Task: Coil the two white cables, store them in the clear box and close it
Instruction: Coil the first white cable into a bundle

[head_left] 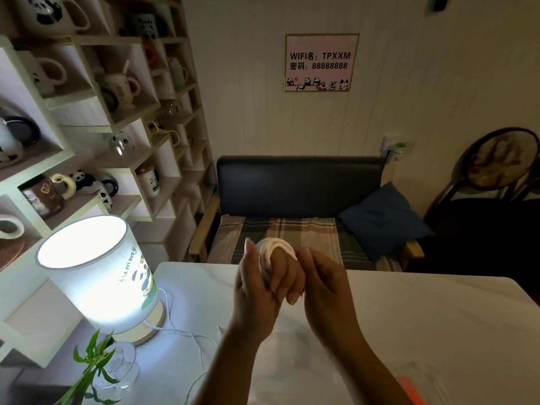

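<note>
Above the table we see both hands raised together — the left hand grasps a coiled white cable, looped round its fingers, and the right hand pinches it beside them.

Panda-themed café: mug shelves, WiFi sign.

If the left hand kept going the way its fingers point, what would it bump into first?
The left hand, wrapped with the coiled white cable, points up and away over the table. Past the table's far edge, the first thing is probably the sofa, though depth is hard to judge here.
</note>
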